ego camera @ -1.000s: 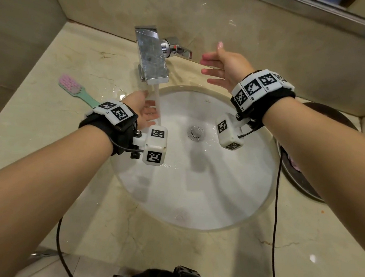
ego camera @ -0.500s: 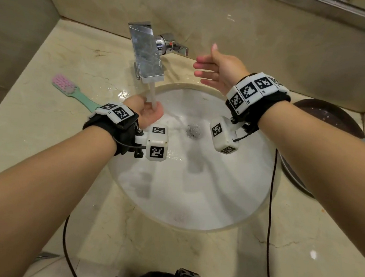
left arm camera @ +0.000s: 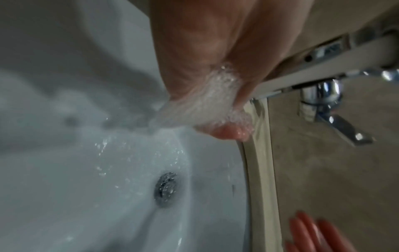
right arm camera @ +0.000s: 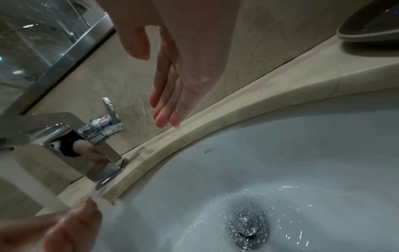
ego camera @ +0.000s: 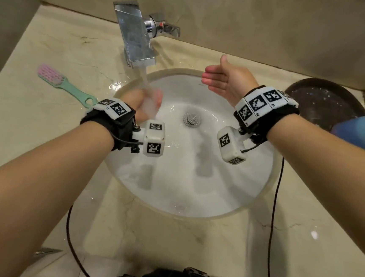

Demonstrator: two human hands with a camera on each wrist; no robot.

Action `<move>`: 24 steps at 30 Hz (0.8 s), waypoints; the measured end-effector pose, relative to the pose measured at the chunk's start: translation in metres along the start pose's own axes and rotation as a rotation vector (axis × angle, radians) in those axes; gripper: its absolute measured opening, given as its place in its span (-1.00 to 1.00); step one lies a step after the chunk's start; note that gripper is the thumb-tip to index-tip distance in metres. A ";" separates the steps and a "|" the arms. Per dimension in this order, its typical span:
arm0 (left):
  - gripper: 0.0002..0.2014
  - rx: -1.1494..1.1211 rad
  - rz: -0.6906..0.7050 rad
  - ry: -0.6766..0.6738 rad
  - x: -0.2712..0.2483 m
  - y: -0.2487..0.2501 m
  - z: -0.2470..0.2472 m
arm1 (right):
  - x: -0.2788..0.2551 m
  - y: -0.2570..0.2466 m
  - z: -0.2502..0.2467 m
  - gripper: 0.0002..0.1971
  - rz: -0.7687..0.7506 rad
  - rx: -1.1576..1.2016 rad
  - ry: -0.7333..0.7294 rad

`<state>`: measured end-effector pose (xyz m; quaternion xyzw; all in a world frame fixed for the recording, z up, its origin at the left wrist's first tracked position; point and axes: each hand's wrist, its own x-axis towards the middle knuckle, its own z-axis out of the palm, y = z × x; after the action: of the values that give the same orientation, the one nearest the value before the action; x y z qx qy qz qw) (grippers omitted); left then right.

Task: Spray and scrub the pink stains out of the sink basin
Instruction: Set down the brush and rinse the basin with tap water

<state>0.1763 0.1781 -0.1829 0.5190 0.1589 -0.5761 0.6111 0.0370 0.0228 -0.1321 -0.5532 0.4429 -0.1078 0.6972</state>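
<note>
The white sink basin (ego camera: 195, 183) is wet, and water runs from the chrome faucet (ego camera: 135, 34) down toward the drain (ego camera: 192, 119). My left hand (ego camera: 143, 104) is cupped under the stream and holds nothing; in the left wrist view water foams over its palm (left arm camera: 200, 51). My right hand (ego camera: 226, 82) hovers over the basin's back rim with straight fingers, empty, to the right of the faucet handle (ego camera: 168, 30) and apart from it. A faint smudge (ego camera: 180, 207) shows on the basin's near wall.
A brush (ego camera: 58, 83) with pink bristles and a green handle lies on the marble counter (ego camera: 34, 136) left of the sink. A dark round dish (ego camera: 323, 104) sits at the right, with a blue object (ego camera: 363, 132) in front of it. Cables hang from both wrists.
My left hand moved from beside the stream to directly under it. My right hand drew back from the faucet handle, toward the right.
</note>
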 end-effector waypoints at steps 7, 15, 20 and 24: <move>-0.71 0.537 -0.133 -0.131 -0.039 -0.050 0.005 | -0.014 0.021 0.000 -0.56 0.024 -0.028 0.037; -0.64 1.235 -0.430 -0.356 -0.076 -0.116 -0.006 | -0.028 0.049 0.003 -0.56 0.050 -0.093 0.037; -0.67 1.177 -0.275 -0.280 -0.065 -0.102 -0.016 | -0.029 0.059 -0.001 -0.55 0.061 -0.152 0.053; -0.71 0.880 -0.080 -0.067 -0.044 -0.080 -0.024 | -0.028 0.062 -0.004 -0.55 0.068 -0.132 0.082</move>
<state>0.1043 0.2376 -0.1940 0.7042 -0.1014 -0.6287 0.3140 -0.0032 0.0607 -0.1716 -0.5779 0.4957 -0.0773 0.6436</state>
